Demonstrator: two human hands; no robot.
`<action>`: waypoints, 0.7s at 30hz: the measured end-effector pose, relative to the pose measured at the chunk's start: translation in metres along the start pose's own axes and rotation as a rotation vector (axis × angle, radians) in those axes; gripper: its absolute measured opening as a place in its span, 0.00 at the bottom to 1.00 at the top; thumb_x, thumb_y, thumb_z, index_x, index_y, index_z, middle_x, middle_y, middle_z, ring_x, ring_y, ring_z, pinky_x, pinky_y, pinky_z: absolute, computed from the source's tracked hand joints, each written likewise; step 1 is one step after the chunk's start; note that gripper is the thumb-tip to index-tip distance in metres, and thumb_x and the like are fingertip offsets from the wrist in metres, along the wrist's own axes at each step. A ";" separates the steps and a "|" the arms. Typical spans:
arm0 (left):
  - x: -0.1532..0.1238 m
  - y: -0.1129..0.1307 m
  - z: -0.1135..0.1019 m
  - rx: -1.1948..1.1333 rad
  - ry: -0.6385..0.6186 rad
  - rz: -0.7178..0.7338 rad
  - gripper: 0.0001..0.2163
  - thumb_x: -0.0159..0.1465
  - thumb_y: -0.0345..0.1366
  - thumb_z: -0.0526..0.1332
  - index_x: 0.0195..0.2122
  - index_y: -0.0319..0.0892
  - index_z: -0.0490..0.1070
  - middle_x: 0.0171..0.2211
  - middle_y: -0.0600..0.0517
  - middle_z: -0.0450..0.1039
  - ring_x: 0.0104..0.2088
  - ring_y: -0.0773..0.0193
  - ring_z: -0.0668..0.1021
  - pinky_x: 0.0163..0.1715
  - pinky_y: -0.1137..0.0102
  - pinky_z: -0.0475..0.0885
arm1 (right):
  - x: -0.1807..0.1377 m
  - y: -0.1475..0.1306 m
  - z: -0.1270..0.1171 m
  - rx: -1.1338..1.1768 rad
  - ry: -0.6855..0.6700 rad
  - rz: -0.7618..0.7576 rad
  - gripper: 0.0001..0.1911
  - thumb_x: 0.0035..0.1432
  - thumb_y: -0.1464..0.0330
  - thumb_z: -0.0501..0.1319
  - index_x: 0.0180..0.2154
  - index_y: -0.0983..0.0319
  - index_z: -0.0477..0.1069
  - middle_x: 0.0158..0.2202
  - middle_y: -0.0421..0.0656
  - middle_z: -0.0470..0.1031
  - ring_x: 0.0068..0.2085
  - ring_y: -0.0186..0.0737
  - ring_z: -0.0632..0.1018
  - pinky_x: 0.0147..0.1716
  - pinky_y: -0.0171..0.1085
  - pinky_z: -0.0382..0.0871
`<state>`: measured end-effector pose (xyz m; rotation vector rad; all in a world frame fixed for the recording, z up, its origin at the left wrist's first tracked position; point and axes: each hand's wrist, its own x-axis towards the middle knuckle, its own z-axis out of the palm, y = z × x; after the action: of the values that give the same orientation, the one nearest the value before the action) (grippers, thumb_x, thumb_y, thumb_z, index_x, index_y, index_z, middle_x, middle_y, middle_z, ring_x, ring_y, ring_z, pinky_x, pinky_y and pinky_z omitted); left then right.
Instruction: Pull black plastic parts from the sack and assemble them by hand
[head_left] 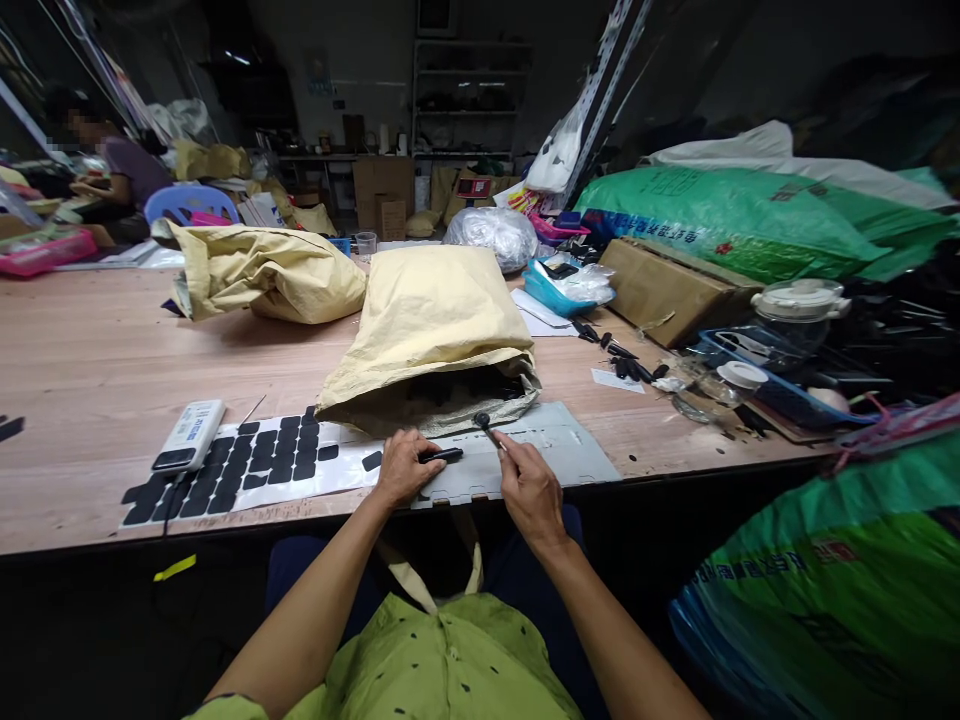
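Head view: the left hand (401, 468) rests at the near edge of the wooden table (90, 370), its grip closed on a small black plastic piece (442, 455) that lies flat and sticks out to the right between thumb and fingers. The right hand (529, 490) sits just beside it, its grip pinched shut on a thin metal tool (491, 432) with a small black round end, which points up and left toward the piece; whether the tip touches the piece cannot be told. Both hands work over a pale grey sheet (559, 450).

The piece looks light, stiff and smooth, so it could slip out of a loose pinch; holding it along its long sides near the middle seems the steadiest way. The tool is slender and probably bends little; it is best held low on the shaft.

Just behind the hands, an open yellow paper sack (431, 310) shows dark parts in its mouth. To the left lies a white backing sheet with black adhesive pads (255, 465), and a white power strip (191, 432) overlaps its far corner.
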<state>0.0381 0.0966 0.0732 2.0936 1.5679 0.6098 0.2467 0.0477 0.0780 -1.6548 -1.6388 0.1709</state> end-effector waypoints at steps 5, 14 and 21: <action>0.000 0.000 -0.003 -0.036 -0.004 -0.002 0.10 0.65 0.44 0.61 0.42 0.48 0.79 0.38 0.52 0.75 0.43 0.58 0.71 0.46 0.62 0.61 | 0.040 0.030 0.007 -0.287 0.034 0.081 0.18 0.64 0.70 0.54 0.51 0.56 0.76 0.35 0.44 0.73 0.39 0.40 0.70 0.37 0.36 0.60; 0.002 -0.003 -0.005 0.008 -0.051 0.010 0.20 0.73 0.42 0.45 0.30 0.43 0.71 0.34 0.52 0.73 0.40 0.60 0.70 0.44 0.64 0.60 | 0.044 0.046 0.028 -0.454 0.034 0.049 0.17 0.63 0.70 0.56 0.50 0.55 0.76 0.35 0.44 0.70 0.36 0.39 0.63 0.33 0.38 0.48; -0.001 -0.001 -0.008 0.061 -0.061 0.055 0.19 0.73 0.42 0.45 0.32 0.44 0.71 0.35 0.52 0.72 0.39 0.60 0.69 0.44 0.64 0.60 | 0.045 0.042 0.025 -0.457 0.018 0.075 0.16 0.64 0.69 0.55 0.51 0.55 0.75 0.37 0.45 0.71 0.38 0.40 0.65 0.34 0.38 0.49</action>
<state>0.0326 0.0971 0.0786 2.1860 1.5175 0.5179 0.2726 0.1046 0.0548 -2.0499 -1.6877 -0.1968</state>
